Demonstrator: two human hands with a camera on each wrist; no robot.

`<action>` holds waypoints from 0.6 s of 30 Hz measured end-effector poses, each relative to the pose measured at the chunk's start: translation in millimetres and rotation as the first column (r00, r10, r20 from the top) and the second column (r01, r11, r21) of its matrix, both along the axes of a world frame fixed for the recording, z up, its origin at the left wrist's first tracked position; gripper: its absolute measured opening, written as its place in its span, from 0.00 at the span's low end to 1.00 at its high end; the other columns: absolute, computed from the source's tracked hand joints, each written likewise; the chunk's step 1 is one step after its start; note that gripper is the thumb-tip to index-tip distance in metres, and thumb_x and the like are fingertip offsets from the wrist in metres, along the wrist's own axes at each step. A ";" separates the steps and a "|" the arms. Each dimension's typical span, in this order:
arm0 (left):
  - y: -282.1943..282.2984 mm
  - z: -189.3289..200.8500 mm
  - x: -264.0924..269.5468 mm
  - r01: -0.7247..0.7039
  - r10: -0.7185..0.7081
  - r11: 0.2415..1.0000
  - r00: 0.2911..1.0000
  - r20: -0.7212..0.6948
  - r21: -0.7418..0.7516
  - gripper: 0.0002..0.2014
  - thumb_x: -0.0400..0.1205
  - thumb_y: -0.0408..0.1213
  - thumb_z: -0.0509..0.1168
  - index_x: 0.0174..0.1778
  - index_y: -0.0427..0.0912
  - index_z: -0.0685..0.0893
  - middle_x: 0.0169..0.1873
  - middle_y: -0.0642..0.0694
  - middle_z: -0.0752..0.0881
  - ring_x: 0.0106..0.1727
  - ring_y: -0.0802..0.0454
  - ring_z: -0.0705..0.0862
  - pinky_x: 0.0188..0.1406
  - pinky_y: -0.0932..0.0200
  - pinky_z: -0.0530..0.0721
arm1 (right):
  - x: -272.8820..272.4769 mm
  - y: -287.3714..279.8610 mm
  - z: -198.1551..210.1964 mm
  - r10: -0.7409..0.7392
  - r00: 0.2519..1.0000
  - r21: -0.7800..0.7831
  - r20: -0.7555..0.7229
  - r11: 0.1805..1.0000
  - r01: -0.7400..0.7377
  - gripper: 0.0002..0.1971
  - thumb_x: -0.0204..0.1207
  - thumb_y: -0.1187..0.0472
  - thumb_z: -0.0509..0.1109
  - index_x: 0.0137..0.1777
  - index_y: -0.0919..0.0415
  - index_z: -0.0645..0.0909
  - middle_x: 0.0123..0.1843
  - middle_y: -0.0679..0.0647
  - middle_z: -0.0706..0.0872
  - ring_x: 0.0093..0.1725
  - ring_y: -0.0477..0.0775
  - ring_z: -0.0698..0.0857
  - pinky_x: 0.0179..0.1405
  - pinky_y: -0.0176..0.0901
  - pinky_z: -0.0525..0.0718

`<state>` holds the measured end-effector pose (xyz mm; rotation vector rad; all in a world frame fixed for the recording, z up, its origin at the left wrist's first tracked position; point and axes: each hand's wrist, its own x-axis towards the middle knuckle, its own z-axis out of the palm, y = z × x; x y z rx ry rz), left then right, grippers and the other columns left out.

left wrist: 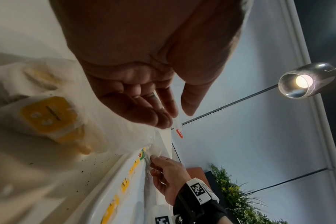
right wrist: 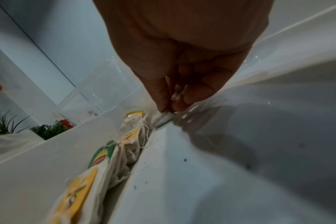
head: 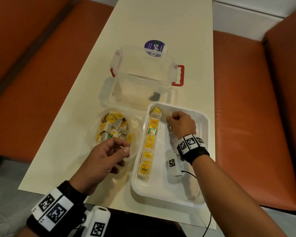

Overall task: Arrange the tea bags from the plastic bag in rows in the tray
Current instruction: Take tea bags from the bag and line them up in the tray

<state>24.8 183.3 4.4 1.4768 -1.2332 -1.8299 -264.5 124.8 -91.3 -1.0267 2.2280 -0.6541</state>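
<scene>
From my remote seat I see the cream worktop [head: 161, 23] running away toward twelve o'clock between orange benches [head: 32, 65]. At the middle of it stands a clear storage box [head: 143, 79] with red latches, and a purple-labelled round lid [head: 155, 48] lies just beyond it at twelve o'clock. Nearest me at five o'clock is the white tray [head: 202, 130], holding one row of tea bags [head: 149, 142] along its nine o'clock wall, their yellow and green tags facing up, running from the near end toward the far end. At nine o'clock of the tray, just beside it, lies the plastic bag [head: 135, 127] with a loose heap of tea bags [head: 113, 127] inside. My right hand [head: 182, 124] is inside the tray at its far end, fingertips [right wrist: 166, 106] pinched together on a tea bag [head: 167, 113] that lies just beside the top of the row, at its three o'clock side. My left hand [head: 102, 158] hovers over the near edge of the plastic bag, thumb and fingers loosely curled toward each other; I cannot tell whether anything sits between them. The two hands are well apart, one on each side of the row.
</scene>
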 end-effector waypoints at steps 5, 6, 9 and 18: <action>1.1 -1.7 4.0 0.000 0.000 1.000 1.000 -0.003 0.006 0.04 0.82 0.40 0.70 0.49 0.51 0.89 0.42 0.44 0.91 0.36 0.53 0.85 0.32 0.57 0.82 | -0.5 -2.9 -1.4 -0.006 1.000 0.018 -0.008 1.000 0.006 0.09 0.75 0.45 0.73 0.43 0.49 0.85 0.40 0.48 0.91 0.43 0.55 0.88 0.38 0.43 0.79; 1.3 -1.8 4.8 -0.002 0.002 1.000 1.000 -0.001 0.008 0.04 0.82 0.40 0.70 0.49 0.51 0.89 0.43 0.43 0.91 0.37 0.52 0.85 0.32 0.57 0.82 | -0.5 -3.1 -1.4 -0.003 1.000 0.020 -0.008 1.000 0.004 0.09 0.75 0.45 0.73 0.43 0.49 0.85 0.40 0.48 0.90 0.43 0.55 0.88 0.38 0.43 0.80; 0.6 -0.6 7.0 -0.007 0.007 1.000 1.000 0.003 0.006 0.04 0.82 0.39 0.69 0.51 0.49 0.88 0.43 0.43 0.91 0.37 0.52 0.85 0.31 0.58 0.82 | -0.7 -1.2 -0.8 -0.016 1.000 0.008 -0.016 1.000 0.016 0.11 0.75 0.42 0.73 0.43 0.48 0.85 0.39 0.47 0.90 0.42 0.55 0.89 0.37 0.43 0.80; -18.5 4.3 21.1 -0.030 0.033 0.998 0.998 0.051 -0.061 0.05 0.84 0.37 0.68 0.53 0.45 0.87 0.41 0.45 0.90 0.37 0.52 0.84 0.31 0.58 0.79 | 2.0 9.3 -2.2 -0.022 0.998 0.014 -0.051 1.000 0.023 0.14 0.71 0.40 0.78 0.50 0.43 0.82 0.45 0.44 0.90 0.46 0.53 0.89 0.48 0.49 0.86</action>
